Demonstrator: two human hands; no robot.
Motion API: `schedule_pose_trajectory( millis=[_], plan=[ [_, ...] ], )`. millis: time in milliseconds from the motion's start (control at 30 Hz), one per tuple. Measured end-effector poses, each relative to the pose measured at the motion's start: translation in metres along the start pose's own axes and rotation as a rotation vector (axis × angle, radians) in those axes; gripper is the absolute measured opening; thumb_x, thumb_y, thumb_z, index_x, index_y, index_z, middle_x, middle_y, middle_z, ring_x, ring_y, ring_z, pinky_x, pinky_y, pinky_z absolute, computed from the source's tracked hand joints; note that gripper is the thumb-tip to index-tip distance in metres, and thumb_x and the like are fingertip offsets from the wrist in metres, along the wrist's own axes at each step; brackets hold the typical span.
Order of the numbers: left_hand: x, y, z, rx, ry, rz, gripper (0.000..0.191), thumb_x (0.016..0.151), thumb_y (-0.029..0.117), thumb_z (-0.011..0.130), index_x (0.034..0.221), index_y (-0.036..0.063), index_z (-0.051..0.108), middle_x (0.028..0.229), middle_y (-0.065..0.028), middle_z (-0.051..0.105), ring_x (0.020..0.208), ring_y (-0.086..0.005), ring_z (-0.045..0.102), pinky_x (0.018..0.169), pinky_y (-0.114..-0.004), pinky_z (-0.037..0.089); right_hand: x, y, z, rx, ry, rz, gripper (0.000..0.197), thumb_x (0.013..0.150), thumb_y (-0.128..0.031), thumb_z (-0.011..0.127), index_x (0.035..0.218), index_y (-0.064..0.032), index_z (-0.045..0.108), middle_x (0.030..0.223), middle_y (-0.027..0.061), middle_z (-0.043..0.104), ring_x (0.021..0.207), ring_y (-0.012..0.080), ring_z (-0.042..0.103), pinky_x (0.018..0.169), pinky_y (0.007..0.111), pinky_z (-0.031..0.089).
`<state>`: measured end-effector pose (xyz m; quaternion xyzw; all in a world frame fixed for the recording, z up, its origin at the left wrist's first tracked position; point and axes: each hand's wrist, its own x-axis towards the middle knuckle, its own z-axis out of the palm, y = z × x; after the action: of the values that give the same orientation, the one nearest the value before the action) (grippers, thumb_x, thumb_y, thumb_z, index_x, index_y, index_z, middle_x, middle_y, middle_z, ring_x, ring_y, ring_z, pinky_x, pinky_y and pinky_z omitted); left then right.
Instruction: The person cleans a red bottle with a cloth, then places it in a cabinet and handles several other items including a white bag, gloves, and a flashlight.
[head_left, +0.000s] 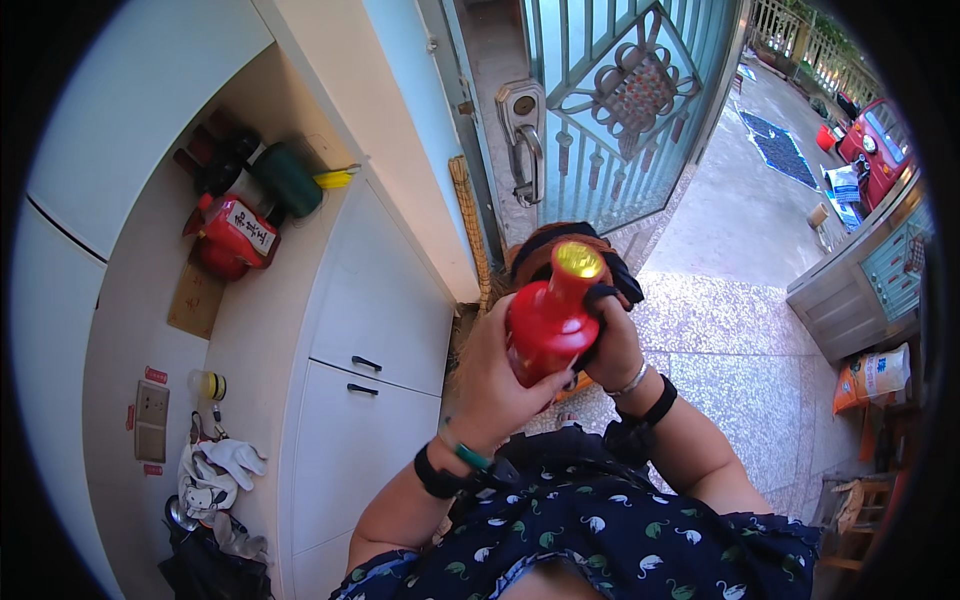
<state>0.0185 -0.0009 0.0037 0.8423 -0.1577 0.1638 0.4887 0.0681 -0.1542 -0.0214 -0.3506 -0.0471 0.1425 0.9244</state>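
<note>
A red bottle with a gold cap (553, 322) is held in front of me, its cap pointing away from my body. My left hand (499, 364) is closed around the bottle's left side, the thumb near its base. On the right, my right hand (616, 341) has its fingers up by the bottle's neck and holds something dark, possibly a cloth, against it; the fingers are partly hidden. Just beyond the bottle is a brown woven item with a dark band (536, 255), whose kind I cannot tell.
The niche shelf (259, 330) at left holds bottles, a red container (244, 232), a yellow-lidded jar (208, 385) and white gloves (232, 461). A broom (469, 217) leans beside the open metal door (615, 112). At right stand another door panel (832, 307) and a sack (874, 379).
</note>
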Motion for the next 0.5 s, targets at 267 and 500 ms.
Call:
schedule_pose_trajectory(
  millis=[267,500],
  plan=[
    [-0.001,-0.003,0.008,-0.195,-0.01,-0.026,0.088,0.06,0.021,0.083,0.129,0.0028,0.031,0.121,-0.0175,0.047,0.112,-0.0303,0.049,0.094,-0.037,0.041,0.001,-0.003,0.001,-0.217,-0.055,-0.081,0.027,0.086,-0.006,0.043,0.109,-0.0007,0.055,0.112,0.0093,0.057,0.102,0.0165,0.056,0.091,0.03,0.043],
    [0.003,0.003,0.012,-0.058,0.143,-0.074,0.088,0.06,0.017,0.082,0.129,0.0036,0.029,0.115,-0.0177,0.053,0.106,-0.0301,0.055,0.088,-0.038,0.045,-0.017,-0.004,0.024,-0.413,-0.021,-0.224,0.029,0.086,-0.01,0.05,0.112,0.0011,0.054,0.113,0.0065,0.055,0.106,0.0144,0.051,0.093,0.029,0.039]
  ],
)
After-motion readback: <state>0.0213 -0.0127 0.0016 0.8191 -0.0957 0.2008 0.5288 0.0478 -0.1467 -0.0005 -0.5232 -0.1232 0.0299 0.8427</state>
